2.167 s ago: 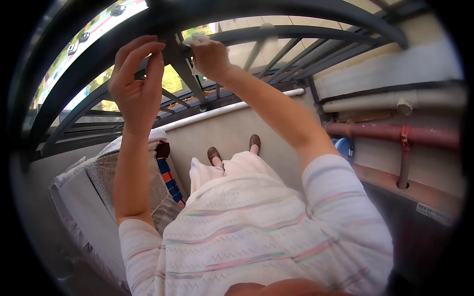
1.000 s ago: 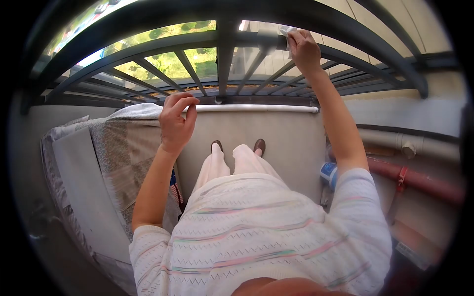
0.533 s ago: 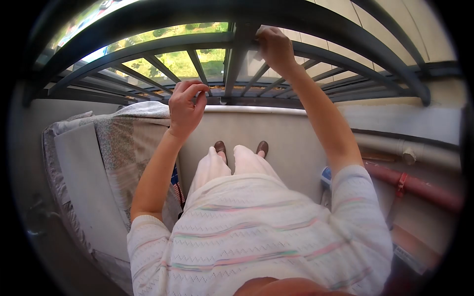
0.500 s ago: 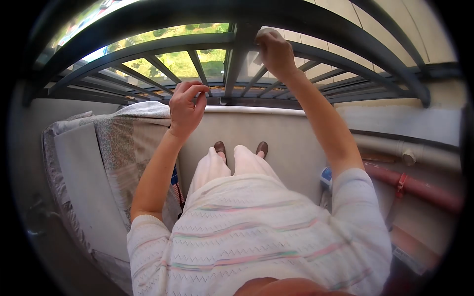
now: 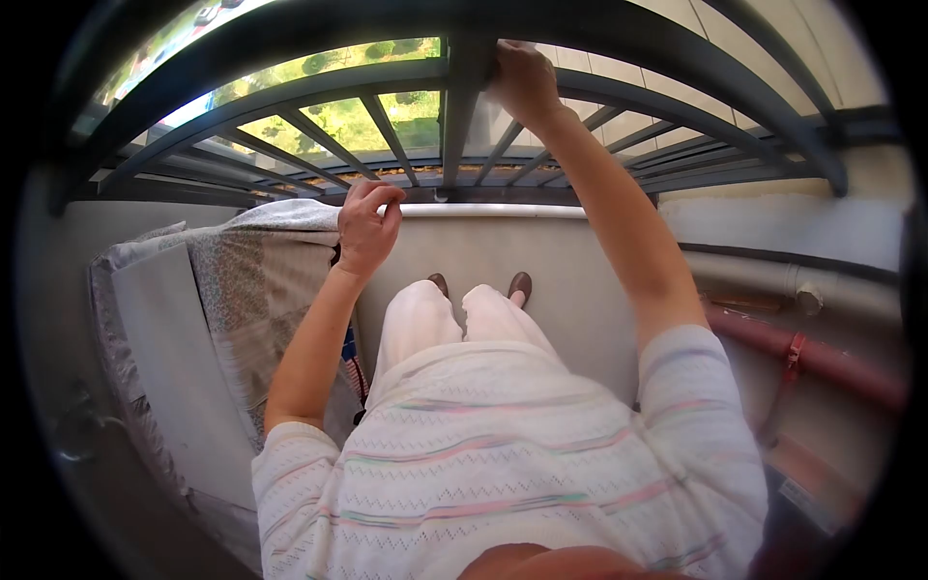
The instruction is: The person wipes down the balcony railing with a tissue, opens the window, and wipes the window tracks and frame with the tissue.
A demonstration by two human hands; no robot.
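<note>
My right hand (image 5: 527, 85) is raised at the dark metal railing (image 5: 466, 82), its fingers curled beside the thick upright post. A pale, thin thing, blurred, shows just below those fingers; most of it is hidden behind the hand. Lower and to the left, my left hand (image 5: 367, 224) hangs in front of the railing's lower bars with its fingers bent and the thumb close to the fingertips. Nothing can be seen in it, and it seems to touch nothing.
Cloth-covered boards (image 5: 184, 358) lean at the left. A white pipe (image 5: 493, 210) runs along the railing's foot. On the right are a red pipe (image 5: 831, 361) and a pale pipe (image 5: 754, 275) by the wall. My shoes (image 5: 520, 285) stand on the grey floor (image 5: 580, 290).
My right hand has moved left along the railing from its right part to the central post. The left hand has come down from the railing and shifted slightly right lately.
</note>
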